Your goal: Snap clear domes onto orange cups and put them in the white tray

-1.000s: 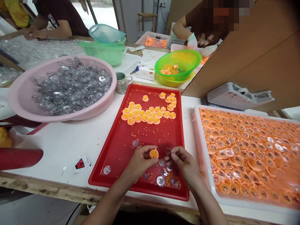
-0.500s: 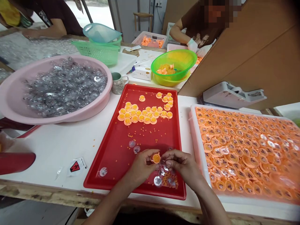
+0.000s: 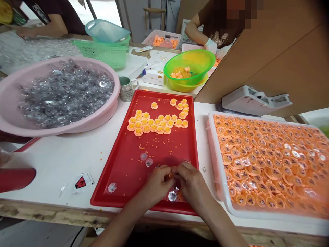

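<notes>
My left hand [image 3: 158,185] and my right hand [image 3: 190,183] are pressed together over the near end of a red tray [image 3: 123,164]. Both are closed on a small orange cup [image 3: 170,175], which shows only as a sliver between the fingertips. Whether a clear lid is between them too is hidden. A few clear round lids [image 3: 172,196] and tiny orange beads lie on the tray just under my hands. Several filled orange cups [image 3: 156,122] sit in a cluster at the tray's far end.
A big pink basin [image 3: 110,106] of clear lids stands at the left. At the right, a white tray [image 3: 221,178] holds lidded orange cups. A mug [image 3: 126,89], a green bowl [image 3: 189,67], green baskets [image 3: 102,51] and two other people are behind. A cardboard sheet [image 3: 269,58] leans at the right.
My hands came together and closed over the orange cup, which was plainly visible in my left fingers before. The view shifted slightly to the right.
</notes>
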The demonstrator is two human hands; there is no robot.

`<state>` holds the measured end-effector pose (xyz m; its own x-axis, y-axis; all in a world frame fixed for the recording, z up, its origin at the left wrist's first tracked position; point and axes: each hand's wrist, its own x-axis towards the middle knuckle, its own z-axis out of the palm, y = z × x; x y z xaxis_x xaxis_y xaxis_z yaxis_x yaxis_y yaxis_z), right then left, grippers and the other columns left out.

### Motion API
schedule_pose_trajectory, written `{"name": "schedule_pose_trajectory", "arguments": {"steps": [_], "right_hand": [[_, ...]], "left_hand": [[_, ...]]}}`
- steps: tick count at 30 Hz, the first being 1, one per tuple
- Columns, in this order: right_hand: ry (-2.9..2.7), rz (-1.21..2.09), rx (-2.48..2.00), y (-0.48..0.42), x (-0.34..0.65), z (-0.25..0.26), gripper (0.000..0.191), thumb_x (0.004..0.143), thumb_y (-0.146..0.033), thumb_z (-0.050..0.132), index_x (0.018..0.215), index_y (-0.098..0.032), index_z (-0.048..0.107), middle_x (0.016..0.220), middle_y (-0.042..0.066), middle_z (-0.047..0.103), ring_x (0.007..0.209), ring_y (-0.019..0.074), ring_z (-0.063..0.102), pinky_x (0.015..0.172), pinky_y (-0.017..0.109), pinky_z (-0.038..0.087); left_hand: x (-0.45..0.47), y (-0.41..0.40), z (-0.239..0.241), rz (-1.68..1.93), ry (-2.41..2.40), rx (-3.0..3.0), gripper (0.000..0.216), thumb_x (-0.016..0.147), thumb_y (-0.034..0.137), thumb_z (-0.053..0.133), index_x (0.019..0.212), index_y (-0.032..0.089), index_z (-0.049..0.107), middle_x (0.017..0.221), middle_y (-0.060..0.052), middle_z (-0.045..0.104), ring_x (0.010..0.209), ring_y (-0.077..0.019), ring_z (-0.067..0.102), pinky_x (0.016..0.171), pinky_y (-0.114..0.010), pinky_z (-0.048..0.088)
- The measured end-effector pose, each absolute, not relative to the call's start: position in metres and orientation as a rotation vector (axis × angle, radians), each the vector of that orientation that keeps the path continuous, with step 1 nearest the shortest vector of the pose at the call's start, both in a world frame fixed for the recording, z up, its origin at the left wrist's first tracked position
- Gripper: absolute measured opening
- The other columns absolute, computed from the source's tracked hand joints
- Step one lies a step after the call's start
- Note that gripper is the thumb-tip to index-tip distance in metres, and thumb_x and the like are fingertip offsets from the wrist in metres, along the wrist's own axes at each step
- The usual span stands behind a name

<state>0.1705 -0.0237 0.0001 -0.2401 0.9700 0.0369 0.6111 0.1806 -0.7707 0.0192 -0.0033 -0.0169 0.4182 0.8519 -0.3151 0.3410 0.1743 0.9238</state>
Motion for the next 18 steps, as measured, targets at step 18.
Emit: {"name": "schedule_pose_trajectory", "arguments": {"steps": [18], "right_hand": [[-1.531,0.792,-1.483,-0.051,0.172,0.01,0.01,0.087,-0.016,0.057,0.084,-0.022,0.065,0.074,0.001,0.067,0.065,0.0145,0.062,0.061,0.024,0.048]], "left_hand": [[0.016,-0.012,0.021,0.712,1.046,1.053,0.033,0.075,0.016,0.065,0.109,0.017,0.066,0.104,-0.006,0.073,0.096,-0.021,0.068,0.085,-0.029,0.055]]}}
